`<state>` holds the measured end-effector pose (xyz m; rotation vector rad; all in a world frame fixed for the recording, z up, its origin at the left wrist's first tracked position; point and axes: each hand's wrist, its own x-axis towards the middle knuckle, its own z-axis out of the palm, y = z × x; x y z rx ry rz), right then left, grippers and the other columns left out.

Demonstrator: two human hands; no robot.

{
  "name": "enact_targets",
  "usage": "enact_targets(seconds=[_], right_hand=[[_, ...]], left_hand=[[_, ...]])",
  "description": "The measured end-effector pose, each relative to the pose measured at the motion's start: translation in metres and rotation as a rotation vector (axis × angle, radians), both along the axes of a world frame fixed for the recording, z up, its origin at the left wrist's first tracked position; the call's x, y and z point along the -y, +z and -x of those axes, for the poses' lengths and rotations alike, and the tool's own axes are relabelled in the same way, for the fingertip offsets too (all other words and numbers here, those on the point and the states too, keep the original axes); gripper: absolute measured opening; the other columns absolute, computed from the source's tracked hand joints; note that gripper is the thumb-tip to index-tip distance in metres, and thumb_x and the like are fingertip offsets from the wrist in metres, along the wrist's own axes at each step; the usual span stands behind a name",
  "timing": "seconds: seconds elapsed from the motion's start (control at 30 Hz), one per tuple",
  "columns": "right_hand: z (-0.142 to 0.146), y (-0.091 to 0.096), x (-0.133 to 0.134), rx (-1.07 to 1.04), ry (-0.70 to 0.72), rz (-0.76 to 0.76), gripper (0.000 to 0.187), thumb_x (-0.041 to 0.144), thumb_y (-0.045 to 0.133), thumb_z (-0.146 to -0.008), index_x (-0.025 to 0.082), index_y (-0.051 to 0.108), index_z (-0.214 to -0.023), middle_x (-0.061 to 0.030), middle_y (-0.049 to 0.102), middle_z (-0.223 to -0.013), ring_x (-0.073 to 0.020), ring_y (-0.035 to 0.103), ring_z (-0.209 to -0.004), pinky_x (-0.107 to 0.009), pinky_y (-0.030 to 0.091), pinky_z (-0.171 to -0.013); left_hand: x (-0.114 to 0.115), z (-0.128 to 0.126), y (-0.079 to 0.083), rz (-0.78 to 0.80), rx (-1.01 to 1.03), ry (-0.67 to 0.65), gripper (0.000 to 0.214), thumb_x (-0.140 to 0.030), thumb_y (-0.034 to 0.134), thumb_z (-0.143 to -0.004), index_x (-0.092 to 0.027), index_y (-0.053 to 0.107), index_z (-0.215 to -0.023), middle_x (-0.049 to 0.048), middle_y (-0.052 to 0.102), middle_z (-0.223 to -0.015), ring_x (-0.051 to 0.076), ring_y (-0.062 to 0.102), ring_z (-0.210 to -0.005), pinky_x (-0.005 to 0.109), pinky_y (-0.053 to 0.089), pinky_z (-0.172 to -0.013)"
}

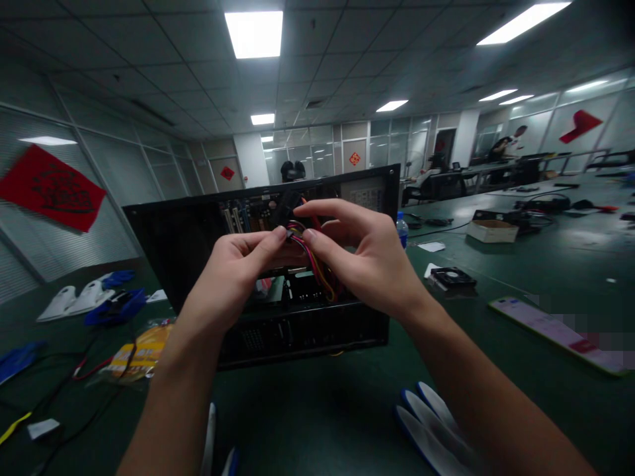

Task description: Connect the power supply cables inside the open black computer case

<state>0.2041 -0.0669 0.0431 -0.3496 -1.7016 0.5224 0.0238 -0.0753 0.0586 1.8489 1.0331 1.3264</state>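
A black computer case [159, 244] stands open in front of me on the green table, its inside facing me. Before its opening, both my hands meet over a bundle of red, yellow and black power cables [317, 268]. My left hand [243, 261] pinches the cables near a small connector between thumb and fingers. My right hand [354, 251] closes on the same bundle just to the right, thumb and index finger close together. Behind the fingers are a black block [286, 206] and a row of slots in the case. The fingertips partly hide the connector.
Blue-and-white gloves [436, 423] lie at the near edge, and more gloves [82, 297] at left beside a yellow packet [141, 350] and loose wires. At right are a black fan [451, 277], a shallow box [491, 230], a long pinkish panel [555, 330] and a bottle [401, 228].
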Motion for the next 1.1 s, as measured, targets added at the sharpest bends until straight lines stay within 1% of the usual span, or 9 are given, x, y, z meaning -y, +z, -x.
enact_targets(seconds=[0.13,0.33,0.5,0.7,0.9,0.97,1.1], right_hand=[[0.002,-0.002,-0.003,0.010,-0.028,-0.033,0.027,0.029,0.061,-0.090,0.021,0.067,-0.115,-0.0030,0.071,-0.093,-0.0157,0.067,-0.076,-0.027,0.057,-0.065],[0.006,-0.006,-0.007,0.001,-0.100,-0.087,0.028,0.028,0.059,-0.091,0.017,0.065,-0.116,-0.0051,0.070,-0.098,-0.0155,0.067,-0.078,-0.025,0.056,-0.065],[0.011,-0.010,-0.008,-0.038,-0.098,-0.101,0.027,0.031,0.056,-0.094,0.019,0.064,-0.116,-0.0039,0.070,-0.093,-0.0150,0.067,-0.078,-0.023,0.055,-0.063],[0.018,-0.013,-0.009,-0.112,-0.131,-0.108,0.022,0.029,0.057,-0.093,0.019,0.066,-0.110,-0.0037,0.070,-0.095,-0.0148,0.068,-0.080,-0.025,0.056,-0.067],[0.017,-0.012,-0.009,-0.157,-0.084,-0.076,0.025,0.031,0.055,-0.095,0.019,0.064,-0.115,-0.0012,0.069,-0.082,-0.0134,0.067,-0.073,-0.026,0.057,-0.067],[0.018,-0.013,-0.009,-0.141,-0.060,-0.065,0.025,0.032,0.056,-0.095,0.020,0.064,-0.114,-0.0016,0.069,-0.084,-0.0136,0.067,-0.074,-0.026,0.057,-0.067],[0.026,-0.019,-0.011,-0.127,-0.036,-0.043,0.025,0.034,0.055,-0.094,0.021,0.064,-0.114,-0.0031,0.069,-0.095,-0.0145,0.067,-0.079,-0.026,0.057,-0.067]], left_hand=[[0.001,0.000,0.001,-0.017,0.064,-0.007,0.049,-0.057,0.071,-0.077,-0.014,0.077,-0.100,0.0127,0.078,-0.092,0.033,0.072,-0.093,0.047,0.059,-0.086],[0.001,-0.001,0.001,0.008,0.157,-0.035,0.047,-0.051,0.075,-0.075,-0.012,0.077,-0.101,0.0139,0.077,-0.095,0.032,0.072,-0.096,0.047,0.057,-0.090],[0.002,-0.003,0.000,0.016,0.227,-0.040,0.041,-0.047,0.076,-0.075,-0.012,0.077,-0.098,0.0134,0.077,-0.094,0.032,0.072,-0.096,0.046,0.058,-0.089],[-0.002,-0.005,-0.003,0.000,0.311,-0.024,0.035,-0.042,0.077,-0.075,-0.012,0.077,-0.094,0.0124,0.077,-0.094,0.031,0.071,-0.098,0.046,0.058,-0.090],[-0.007,0.001,0.000,-0.077,0.395,-0.007,0.032,-0.038,0.075,-0.078,-0.012,0.075,-0.096,0.0117,0.077,-0.099,0.027,0.072,-0.099,0.043,0.057,-0.093],[-0.007,0.001,0.001,-0.069,0.389,-0.011,0.031,-0.038,0.075,-0.077,-0.012,0.075,-0.095,0.0115,0.077,-0.098,0.027,0.072,-0.097,0.042,0.058,-0.091],[-0.005,-0.005,-0.001,-0.062,0.399,-0.007,0.033,-0.042,0.076,-0.076,-0.012,0.075,-0.091,0.0102,0.077,-0.089,0.026,0.073,-0.090,0.040,0.060,-0.084]])
